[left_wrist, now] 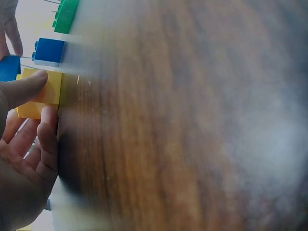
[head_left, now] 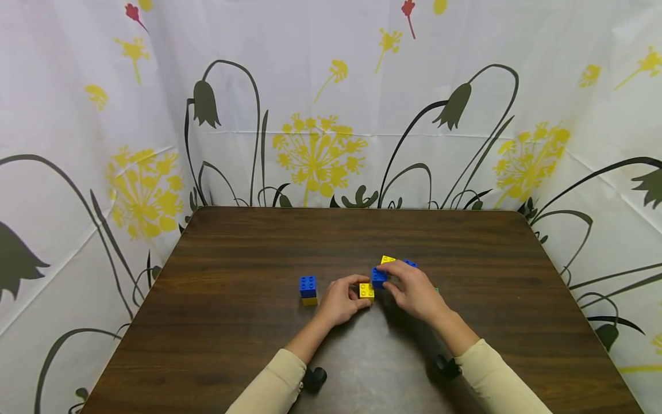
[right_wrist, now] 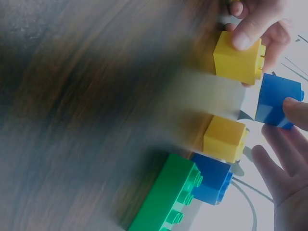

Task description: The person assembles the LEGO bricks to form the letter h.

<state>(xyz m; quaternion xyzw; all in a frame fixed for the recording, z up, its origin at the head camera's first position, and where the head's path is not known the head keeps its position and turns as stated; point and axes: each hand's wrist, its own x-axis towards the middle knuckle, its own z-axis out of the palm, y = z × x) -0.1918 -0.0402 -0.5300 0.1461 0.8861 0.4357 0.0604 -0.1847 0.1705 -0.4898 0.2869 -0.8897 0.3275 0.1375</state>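
Observation:
My left hand (head_left: 338, 302) pinches a yellow toy building brick (head_left: 366, 292) between thumb and fingers, studs up, at the tabletop. A blue brick (head_left: 378, 278) is in the grip of my right hand (head_left: 418, 293), raised just beyond the yellow one. In the right wrist view, that blue brick (right_wrist: 276, 101) is tilted slightly, with its underside facing the studs of the yellow brick (right_wrist: 236, 57), a small gap between them. Left of my left hand stands a blue brick stacked on a yellow one (head_left: 308, 289).
Behind my right hand are a second loose yellow brick (right_wrist: 224, 139), another blue brick (right_wrist: 211, 178) and a longer green brick (right_wrist: 166, 197), close together on the dark wooden table (head_left: 233, 345). A white flowered curtain (head_left: 320, 86) hangs beyond the table's far edge.

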